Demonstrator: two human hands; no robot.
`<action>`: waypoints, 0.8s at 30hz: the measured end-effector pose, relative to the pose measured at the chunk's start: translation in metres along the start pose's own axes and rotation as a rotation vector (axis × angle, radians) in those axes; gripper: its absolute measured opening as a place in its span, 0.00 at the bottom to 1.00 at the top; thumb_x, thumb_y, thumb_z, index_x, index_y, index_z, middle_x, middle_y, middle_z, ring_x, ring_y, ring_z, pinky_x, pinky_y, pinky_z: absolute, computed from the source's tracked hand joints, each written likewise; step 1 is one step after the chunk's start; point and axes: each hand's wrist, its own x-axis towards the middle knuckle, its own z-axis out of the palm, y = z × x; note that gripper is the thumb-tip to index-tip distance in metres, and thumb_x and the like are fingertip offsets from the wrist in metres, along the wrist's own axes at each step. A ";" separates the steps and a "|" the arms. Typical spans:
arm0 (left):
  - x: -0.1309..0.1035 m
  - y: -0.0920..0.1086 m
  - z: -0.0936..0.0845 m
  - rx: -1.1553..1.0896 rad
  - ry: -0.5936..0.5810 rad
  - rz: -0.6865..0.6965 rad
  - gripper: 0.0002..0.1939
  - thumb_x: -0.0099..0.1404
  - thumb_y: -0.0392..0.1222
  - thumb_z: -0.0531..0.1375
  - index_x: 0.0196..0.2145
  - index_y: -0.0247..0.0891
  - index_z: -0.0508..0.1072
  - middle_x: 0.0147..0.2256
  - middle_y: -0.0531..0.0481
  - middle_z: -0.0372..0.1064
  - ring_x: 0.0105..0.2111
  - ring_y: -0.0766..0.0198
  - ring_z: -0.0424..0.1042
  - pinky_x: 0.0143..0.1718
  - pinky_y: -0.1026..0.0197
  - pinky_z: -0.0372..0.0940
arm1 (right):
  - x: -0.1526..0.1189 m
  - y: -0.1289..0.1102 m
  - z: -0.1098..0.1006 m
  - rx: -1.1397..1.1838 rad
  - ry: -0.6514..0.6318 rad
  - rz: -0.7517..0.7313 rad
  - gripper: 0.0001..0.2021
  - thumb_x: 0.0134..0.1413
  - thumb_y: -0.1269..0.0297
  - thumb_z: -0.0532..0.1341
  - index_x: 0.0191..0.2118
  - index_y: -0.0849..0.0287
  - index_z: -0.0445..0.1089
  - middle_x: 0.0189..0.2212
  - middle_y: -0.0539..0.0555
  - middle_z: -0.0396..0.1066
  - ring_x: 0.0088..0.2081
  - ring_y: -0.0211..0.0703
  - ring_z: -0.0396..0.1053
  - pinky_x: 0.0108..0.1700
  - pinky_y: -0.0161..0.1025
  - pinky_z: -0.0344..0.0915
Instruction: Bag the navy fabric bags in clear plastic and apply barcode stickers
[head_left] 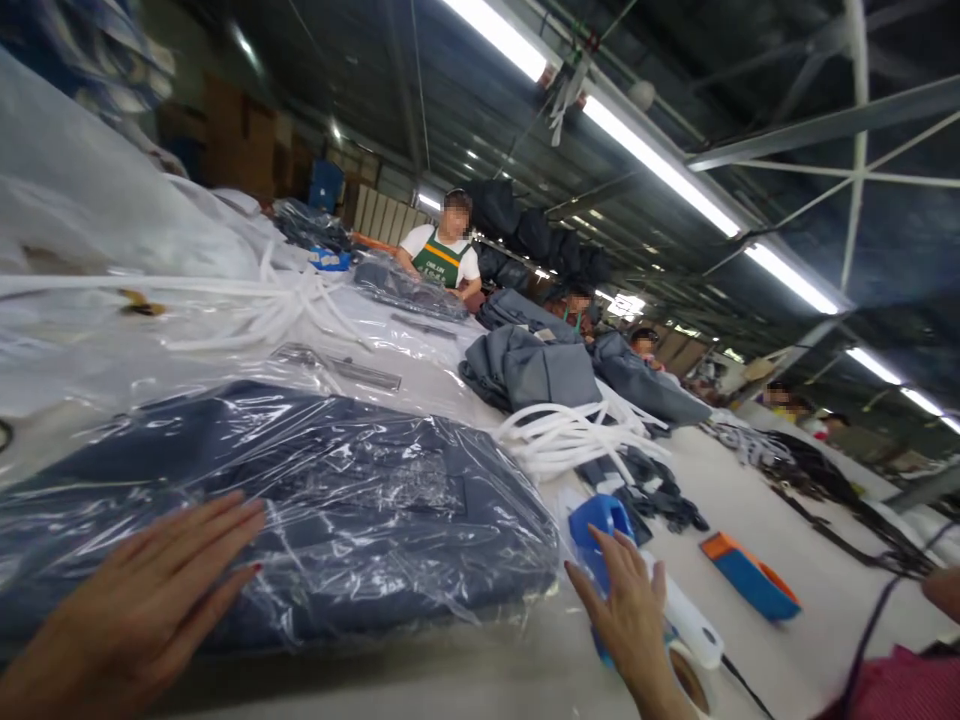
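A dark blue-grey folded fabric item in a transparent plastic bag [360, 500] lies across the front of the table. My left hand [169, 585] rests flat on its left part, fingers stretched out side by side. To the right of the bag, my right hand [626, 610] is held over a blue tape dispenser [600, 525], with its fingers apart. Whether the fingertips touch the dispenser I cannot tell; my hand hides part of it. Just beyond that hand are a white handled tool with a black cord [694, 620] and a tape roll [688, 675].
A blue-and-orange holder [754, 575] lies on the right. White strips [577, 435] and folded grey fabric [529, 368] sit behind the bag. Plastic sheeting [97, 190] rises at left. A co-worker in a green apron [442, 260] stands across the table; a pink sleeve [900, 685] shows at lower right.
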 end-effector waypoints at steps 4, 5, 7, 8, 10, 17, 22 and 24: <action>0.038 0.083 0.036 -0.051 -0.056 0.236 0.23 0.66 0.36 0.53 0.58 0.45 0.65 0.52 0.52 0.70 0.56 0.58 0.64 0.58 0.56 0.56 | 0.029 0.009 -0.004 0.261 -0.348 0.145 0.18 0.48 0.43 0.58 0.30 0.53 0.74 0.27 0.52 0.73 0.38 0.55 0.70 0.60 0.69 0.38; 0.047 0.102 0.046 -0.067 -0.099 0.235 0.20 0.66 0.35 0.52 0.55 0.43 0.68 0.53 0.51 0.70 0.56 0.58 0.64 0.59 0.55 0.56 | 0.034 0.008 -0.005 0.297 -0.384 0.149 0.17 0.48 0.44 0.58 0.26 0.53 0.72 0.25 0.51 0.72 0.36 0.52 0.70 0.60 0.67 0.39; 0.068 0.134 0.064 -0.119 -0.241 0.185 0.19 0.67 0.36 0.53 0.54 0.40 0.69 0.56 0.47 0.67 0.58 0.55 0.62 0.59 0.50 0.57 | 0.041 0.008 -0.004 0.337 -0.401 0.133 0.18 0.48 0.44 0.57 0.23 0.53 0.69 0.26 0.50 0.72 0.36 0.50 0.70 0.61 0.64 0.40; 0.079 0.147 0.071 -0.154 -0.352 0.141 0.21 0.66 0.38 0.54 0.56 0.39 0.67 0.57 0.45 0.65 0.58 0.52 0.62 0.58 0.48 0.57 | 0.043 0.008 -0.004 0.355 -0.403 0.130 0.17 0.48 0.45 0.56 0.23 0.53 0.69 0.27 0.50 0.72 0.37 0.49 0.70 0.62 0.63 0.39; 0.103 0.164 0.082 -0.237 -0.589 0.000 0.28 0.64 0.44 0.58 0.61 0.36 0.61 0.59 0.39 0.61 0.59 0.49 0.61 0.58 0.44 0.58 | 0.046 0.008 -0.001 0.387 -0.407 0.127 0.16 0.49 0.45 0.55 0.25 0.53 0.68 0.30 0.49 0.72 0.39 0.49 0.70 0.63 0.61 0.36; 0.166 0.169 0.109 -0.318 -0.890 -0.356 0.12 0.63 0.44 0.57 0.40 0.36 0.76 0.39 0.45 0.75 0.42 0.57 0.74 0.44 0.59 0.65 | 0.056 0.002 0.023 0.409 -0.418 0.103 0.14 0.55 0.52 0.52 0.25 0.53 0.62 0.24 0.46 0.69 0.33 0.42 0.68 0.64 0.52 0.40; 0.170 0.162 0.130 -0.225 -0.862 -0.303 0.08 0.65 0.38 0.56 0.34 0.37 0.75 0.36 0.47 0.76 0.40 0.56 0.74 0.41 0.59 0.64 | 0.054 -0.006 0.041 0.298 -0.410 0.142 0.13 0.57 0.59 0.53 0.23 0.55 0.63 0.22 0.48 0.70 0.30 0.41 0.68 0.49 0.42 0.58; 0.165 0.163 0.134 -0.188 -0.860 -0.243 0.07 0.65 0.37 0.56 0.34 0.36 0.75 0.36 0.45 0.75 0.40 0.55 0.74 0.41 0.57 0.64 | 0.051 -0.009 0.048 0.232 -0.398 0.151 0.11 0.57 0.61 0.54 0.25 0.55 0.65 0.23 0.49 0.71 0.30 0.42 0.69 0.44 0.39 0.58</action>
